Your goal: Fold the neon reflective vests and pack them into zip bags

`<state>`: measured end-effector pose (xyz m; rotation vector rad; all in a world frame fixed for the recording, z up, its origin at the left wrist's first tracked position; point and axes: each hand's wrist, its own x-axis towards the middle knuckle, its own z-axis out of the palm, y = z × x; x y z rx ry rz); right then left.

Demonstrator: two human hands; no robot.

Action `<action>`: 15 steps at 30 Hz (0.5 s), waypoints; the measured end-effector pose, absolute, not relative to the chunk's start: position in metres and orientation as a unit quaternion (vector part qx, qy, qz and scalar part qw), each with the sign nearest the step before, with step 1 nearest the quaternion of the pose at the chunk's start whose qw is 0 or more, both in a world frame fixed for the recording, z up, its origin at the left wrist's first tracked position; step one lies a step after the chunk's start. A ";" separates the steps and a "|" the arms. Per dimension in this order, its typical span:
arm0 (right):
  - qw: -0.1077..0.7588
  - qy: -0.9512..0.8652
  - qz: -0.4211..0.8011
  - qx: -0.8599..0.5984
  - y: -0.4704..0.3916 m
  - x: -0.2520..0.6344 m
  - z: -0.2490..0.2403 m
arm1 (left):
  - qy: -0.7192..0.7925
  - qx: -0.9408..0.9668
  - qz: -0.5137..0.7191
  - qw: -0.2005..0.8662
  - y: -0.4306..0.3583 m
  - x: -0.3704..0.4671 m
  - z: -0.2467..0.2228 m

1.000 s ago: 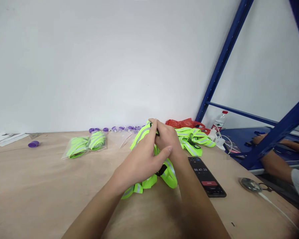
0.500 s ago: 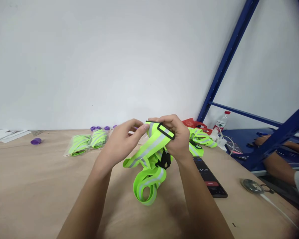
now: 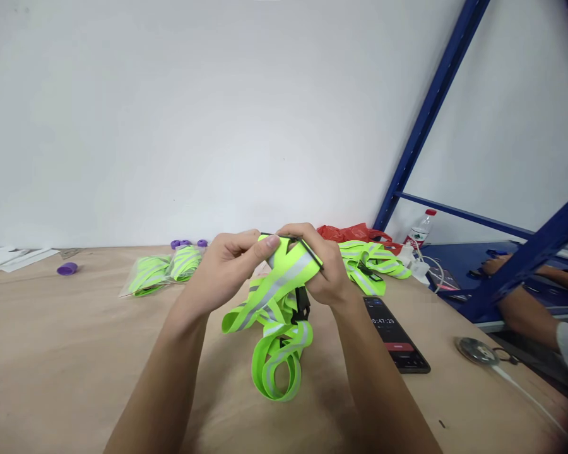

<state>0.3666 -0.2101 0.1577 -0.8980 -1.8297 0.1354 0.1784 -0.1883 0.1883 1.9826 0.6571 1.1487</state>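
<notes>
Between my two hands is a neon-yellow reflective strap with a grey stripe down its middle. My left hand pinches the strap's upper left part, thumb on top. At the upper right, my right hand grips the strap beside a black slider; some of its fingers are hidden behind the band. A black buckle hangs below the right hand. Lower down, the strap curls into loops above or on the table; I cannot tell which.
Two bagged reflective straps lie left, near a purple cap. More loose straps, a red bag and a phone are at right. Beyond the blue rack are a bottle and another person's arm.
Both hands have shifted slightly left with the strap. The black slider at the right hand has turned more edge-on, and the hanging loops have swung a little lower.
</notes>
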 end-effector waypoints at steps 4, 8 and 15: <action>0.469 -0.761 0.032 -0.446 -0.210 0.372 0.163 | 0.229 0.730 0.531 0.365 -0.178 0.170 0.186; 0.450 -0.716 -0.005 -0.534 -0.199 0.383 0.163 | 0.248 0.662 0.630 0.322 -0.168 0.159 0.185; 0.618 -0.550 0.236 -0.510 -0.179 0.419 0.154 | 0.254 0.596 0.730 0.219 -0.162 0.144 0.189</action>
